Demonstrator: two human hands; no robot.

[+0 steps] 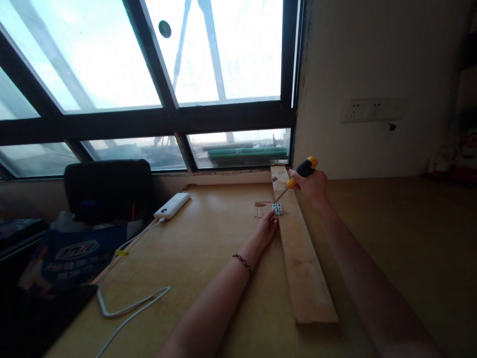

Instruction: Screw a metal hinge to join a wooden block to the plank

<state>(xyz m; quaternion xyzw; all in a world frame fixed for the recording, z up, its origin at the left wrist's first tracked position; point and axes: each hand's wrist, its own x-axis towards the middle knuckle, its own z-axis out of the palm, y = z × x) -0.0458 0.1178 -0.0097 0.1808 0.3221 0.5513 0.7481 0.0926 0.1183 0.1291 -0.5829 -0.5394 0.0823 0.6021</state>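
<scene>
A long wooden plank lies lengthwise on the table, its far end near the window. On its left edge sits a small silver metal hinge. My left hand is closed at the hinge, thumb against its lower left side, with some fingers hidden by the plank edge. My right hand grips a yellow-and-black screwdriver from the right. The shaft slants down to the left and its tip meets the hinge's upper left part. Any screw under the tip is too small to make out.
A white power bank with a white cable lies on the table at left. Small brownish pieces lie left of the hinge. A black chair and a blue bag stand beyond the left edge.
</scene>
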